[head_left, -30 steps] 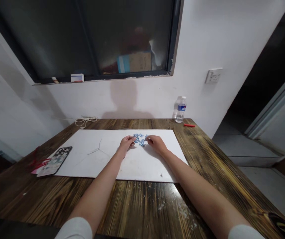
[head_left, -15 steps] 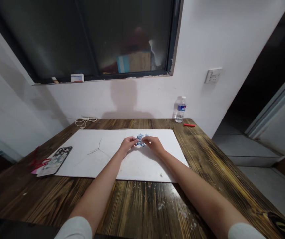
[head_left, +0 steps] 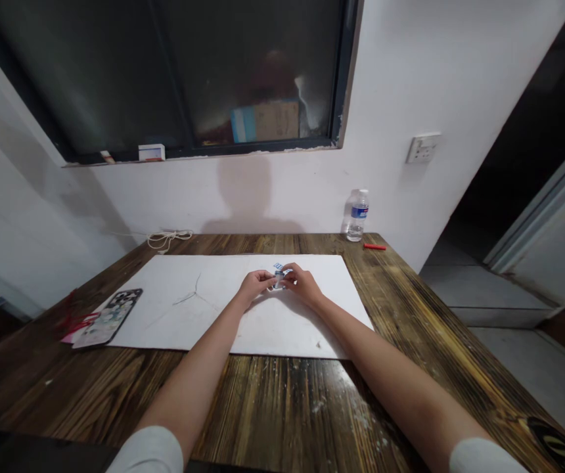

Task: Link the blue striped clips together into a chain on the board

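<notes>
Both hands meet over the right half of a white board (head_left: 164, 328) on the table. Between them is a small white piece with blue print (head_left: 278, 278); it looks thin, like a wrapper or paper, but its exact kind is too small to make out. The fingertips of my left hand (head_left: 257, 285) pinch its left side. My right hand (head_left: 303, 284) is closed on its right side, with the fingers curled over and hiding part of it. A bit of the blue print shows above the fingertips.
A patterned phone case (head_left: 110, 320) and red strings (head_left: 78, 323) lie at the board's left edge. Thin dark lines (head_left: 191, 295) mark the board. A water bottle (head_left: 358, 217), a red stick-like item (head_left: 374, 246) and a white cable (head_left: 169, 239) are along the back.
My right fingers have come closer to my left fingertips and now curl over the piece. Less of the blue print shows, and a pale surface faces me.
</notes>
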Tool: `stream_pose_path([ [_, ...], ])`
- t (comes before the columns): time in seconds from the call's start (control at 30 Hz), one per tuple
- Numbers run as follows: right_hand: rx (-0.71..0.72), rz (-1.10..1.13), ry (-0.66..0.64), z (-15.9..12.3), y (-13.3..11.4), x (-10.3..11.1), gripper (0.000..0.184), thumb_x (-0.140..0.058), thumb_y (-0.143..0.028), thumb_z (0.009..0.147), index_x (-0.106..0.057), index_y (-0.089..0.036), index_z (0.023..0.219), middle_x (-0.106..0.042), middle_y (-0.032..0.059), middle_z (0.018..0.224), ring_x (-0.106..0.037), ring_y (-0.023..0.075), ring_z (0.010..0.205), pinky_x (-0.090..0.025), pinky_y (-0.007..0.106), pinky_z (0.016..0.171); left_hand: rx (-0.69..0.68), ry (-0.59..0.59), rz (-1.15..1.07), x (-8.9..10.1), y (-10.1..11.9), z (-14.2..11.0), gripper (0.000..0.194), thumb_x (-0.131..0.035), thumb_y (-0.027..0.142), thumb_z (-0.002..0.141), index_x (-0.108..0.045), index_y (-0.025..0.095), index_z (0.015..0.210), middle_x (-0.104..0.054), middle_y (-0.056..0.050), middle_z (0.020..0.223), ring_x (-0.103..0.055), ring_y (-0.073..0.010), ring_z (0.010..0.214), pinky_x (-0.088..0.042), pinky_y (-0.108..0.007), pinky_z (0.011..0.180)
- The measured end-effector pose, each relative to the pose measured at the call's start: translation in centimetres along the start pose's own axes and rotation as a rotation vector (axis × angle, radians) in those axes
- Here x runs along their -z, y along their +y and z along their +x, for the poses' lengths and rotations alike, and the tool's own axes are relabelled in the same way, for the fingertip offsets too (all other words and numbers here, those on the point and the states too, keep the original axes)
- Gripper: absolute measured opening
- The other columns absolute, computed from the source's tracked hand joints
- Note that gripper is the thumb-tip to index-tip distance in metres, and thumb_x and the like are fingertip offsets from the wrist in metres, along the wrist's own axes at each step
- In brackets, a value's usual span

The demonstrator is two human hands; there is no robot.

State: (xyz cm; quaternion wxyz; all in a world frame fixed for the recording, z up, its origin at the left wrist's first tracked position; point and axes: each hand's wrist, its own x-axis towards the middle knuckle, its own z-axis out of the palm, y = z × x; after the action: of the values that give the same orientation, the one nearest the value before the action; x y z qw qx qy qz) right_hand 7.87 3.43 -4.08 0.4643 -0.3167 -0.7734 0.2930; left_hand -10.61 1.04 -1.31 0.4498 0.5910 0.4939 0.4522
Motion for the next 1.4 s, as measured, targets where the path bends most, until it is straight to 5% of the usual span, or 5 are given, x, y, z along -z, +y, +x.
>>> stream_pose_path([
  [0.4,-0.075,0.085,0.132,0.3,0.8,0.0,0.024,-0.065,-0.036,0.078,-0.065,-0.021,0.096,-0.07,0.0013,0.073,-0.065,0.0165,0.065,-0.052,0.03,0.065,-0.001,0.067,-0.061,0.1,-0.3,0.4,0.04,-0.082,0.049,0.052,-0.065,0.016,0.065,-0.059,0.0,0.055,-0.049,-0.0096,0.05,-0.036,-0.021,0.049],
  [0.6,0.156,-0.155,0.307,0.0,-1.0,0.7,0.018,-0.056,-0.034,0.088,-0.066,-0.021,0.082,-0.066,0.0075,0.091,-0.061,0.0186,0.086,-0.049,0.033,0.078,0.009,0.076,-0.065,0.0,0.0,0.3,0.041,-0.081,0.051,0.052,-0.066,0.016,0.066,-0.059,0.0,0.055,-0.049,-0.0097,0.05,-0.036,-0.022,0.05],
  [0.8,0.33,-0.526,0.023,-0.1,-1.2,0.7,0.016,-0.056,-0.024,0.09,-0.071,-0.024,0.088,-0.064,0.0081,0.105,-0.055,0.0189,0.094,-0.042,0.032,0.083,0.028,0.098,-0.103,0.1,0.3,0.2,0.042,-0.082,0.051,0.051,-0.066,0.017,0.066,-0.061,-0.001,0.057,-0.051,-0.0107,0.052,-0.037,-0.022,0.052],
  [1.13,0.28,-0.541,-0.09,0.1,-1.1,1.0,0.021,-0.054,-0.028,0.093,-0.076,-0.029,0.095,-0.072,0.0055,0.096,-0.058,0.0187,0.087,-0.038,0.032,0.082,0.013,0.057,-0.056,-0.1,0.2,0.2,0.04,-0.082,0.049,0.051,-0.068,0.015,0.067,-0.061,-0.002,0.056,-0.05,-0.0105,0.051,-0.036,-0.022,0.051],
  [1.4,0.086,-0.596,-0.072,0.0,-1.5,0.6,0.026,-0.056,-0.032,0.092,-0.066,-0.024,0.115,-0.071,0.0068,0.103,-0.058,0.02,0.095,-0.036,0.032,0.086,-0.024,0.229,-0.125,0.4,-0.8,1.0,0.038,-0.081,0.045,0.054,-0.069,0.016,0.075,-0.062,0.0,0.061,-0.052,-0.0097,0.052,-0.04,-0.023,0.052],
])
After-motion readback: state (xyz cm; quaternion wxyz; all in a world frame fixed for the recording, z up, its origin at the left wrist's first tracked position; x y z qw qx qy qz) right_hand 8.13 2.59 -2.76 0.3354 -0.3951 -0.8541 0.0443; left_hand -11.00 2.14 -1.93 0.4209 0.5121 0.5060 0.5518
